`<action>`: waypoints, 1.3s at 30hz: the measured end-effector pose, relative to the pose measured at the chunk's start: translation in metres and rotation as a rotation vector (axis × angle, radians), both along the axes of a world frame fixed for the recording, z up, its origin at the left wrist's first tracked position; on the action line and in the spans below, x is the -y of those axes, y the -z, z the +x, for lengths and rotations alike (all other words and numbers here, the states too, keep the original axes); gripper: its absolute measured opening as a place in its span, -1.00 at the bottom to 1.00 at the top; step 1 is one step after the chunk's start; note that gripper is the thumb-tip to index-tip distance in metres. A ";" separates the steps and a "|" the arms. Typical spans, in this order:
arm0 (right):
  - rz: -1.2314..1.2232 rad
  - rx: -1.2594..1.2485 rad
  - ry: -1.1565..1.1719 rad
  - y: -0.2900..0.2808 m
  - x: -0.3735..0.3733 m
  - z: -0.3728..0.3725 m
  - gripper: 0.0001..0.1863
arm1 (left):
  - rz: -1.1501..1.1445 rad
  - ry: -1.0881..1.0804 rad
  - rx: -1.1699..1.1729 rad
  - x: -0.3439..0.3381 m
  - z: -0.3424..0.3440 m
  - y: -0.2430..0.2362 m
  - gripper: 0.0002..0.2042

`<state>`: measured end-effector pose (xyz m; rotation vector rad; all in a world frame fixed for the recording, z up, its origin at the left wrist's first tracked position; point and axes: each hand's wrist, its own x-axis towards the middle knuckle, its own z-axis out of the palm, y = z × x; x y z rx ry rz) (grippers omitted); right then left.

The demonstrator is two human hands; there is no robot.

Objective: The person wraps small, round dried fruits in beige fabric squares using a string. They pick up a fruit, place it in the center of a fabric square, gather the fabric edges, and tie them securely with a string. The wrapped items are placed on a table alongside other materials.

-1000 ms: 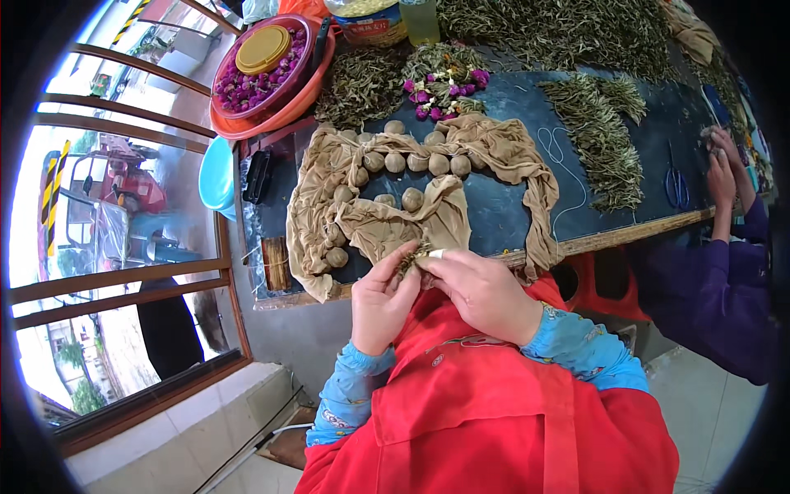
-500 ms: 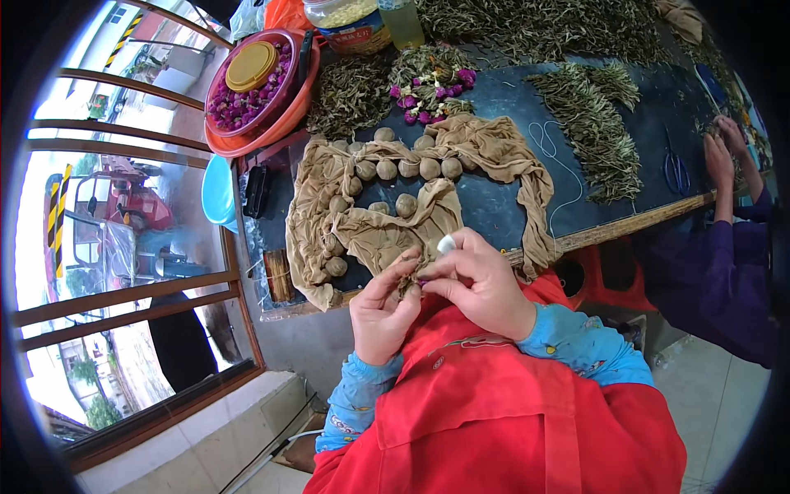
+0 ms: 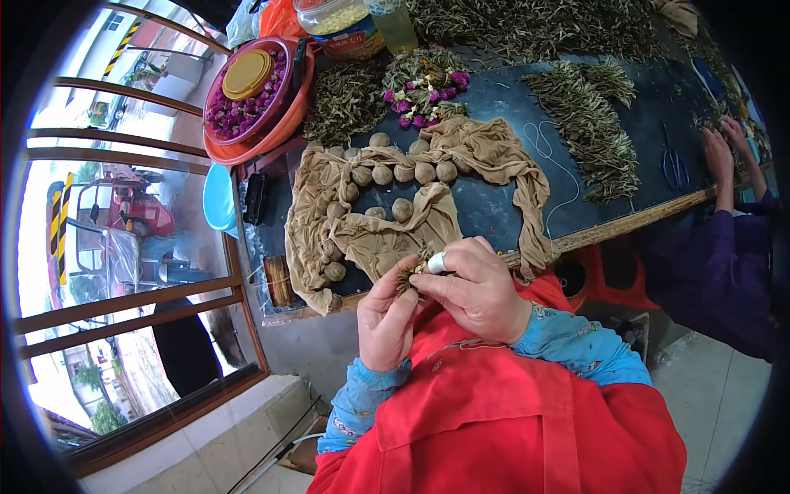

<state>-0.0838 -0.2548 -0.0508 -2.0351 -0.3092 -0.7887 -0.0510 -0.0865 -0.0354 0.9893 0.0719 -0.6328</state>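
Observation:
My left hand [image 3: 385,328] pinches a small bundle of dried leaves [image 3: 405,281] near the front edge of the table. Against the same bundle press the closed fingers of my right hand [image 3: 479,292], one wrapped in a white finger cover [image 3: 437,263]. Pale bits show at the bundle's top; the rest is partly hidden by my fingers. Just beyond lies a long tan cloth [image 3: 374,239], with several round balls tied up in it [image 3: 382,174]. Farther back sits a cluster of leaf bundles with purple flowers [image 3: 428,103].
Dried leaves lie in a pile [image 3: 527,29] at the back and in rows [image 3: 588,128] to the right. A white string [image 3: 553,165] and blue scissors [image 3: 675,169] rest there. Pink bowl [image 3: 284,99] of purple buds stands left. A co-worker's hands [image 3: 726,148] work at far right.
My right-hand fingers have shifted over the bundle and the white finger cover has moved slightly left and down. The bundle shows more of its leaf ends now.

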 end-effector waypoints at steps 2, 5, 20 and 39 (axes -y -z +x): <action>0.024 -0.025 -0.004 0.002 0.000 0.000 -0.72 | 0.055 -0.008 0.044 0.004 -0.003 -0.004 -0.55; 0.081 -0.050 -0.030 0.003 0.002 -0.001 -0.74 | 0.102 -0.020 0.098 0.002 -0.004 0.002 -0.58; 1.165 -0.700 -0.384 0.000 -0.005 -0.011 -0.47 | 0.051 0.204 0.460 -0.007 0.011 0.005 -0.52; -0.180 -0.140 -0.013 -0.017 -0.006 -0.001 -0.37 | -0.255 0.183 -0.198 -0.002 0.003 0.025 -0.57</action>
